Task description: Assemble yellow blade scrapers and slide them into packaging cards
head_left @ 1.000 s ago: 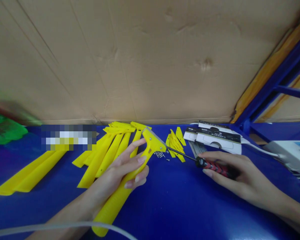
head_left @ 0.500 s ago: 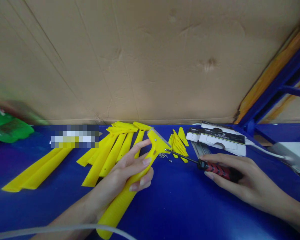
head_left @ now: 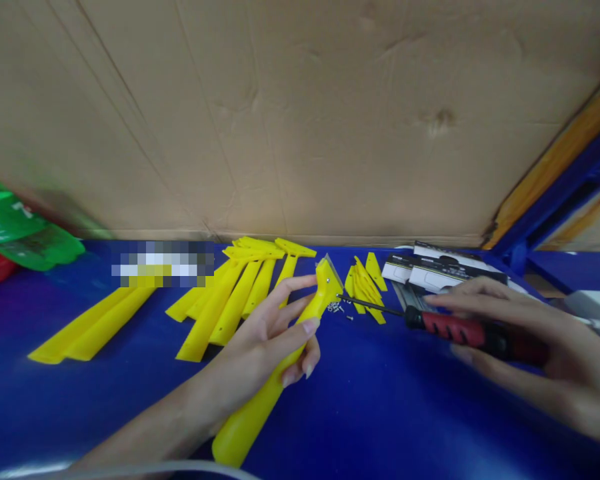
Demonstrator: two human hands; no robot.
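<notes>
Right hand farther rightward over blue tabletop

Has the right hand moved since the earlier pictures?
Yes. Judged against the white boxes, the right hand has shifted toward the right of the picture.

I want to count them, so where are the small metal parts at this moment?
In the head view, the small metal parts lie right of centre on the blue table, left of the thin yellow pieces and just below the screwdriver tip.
</notes>
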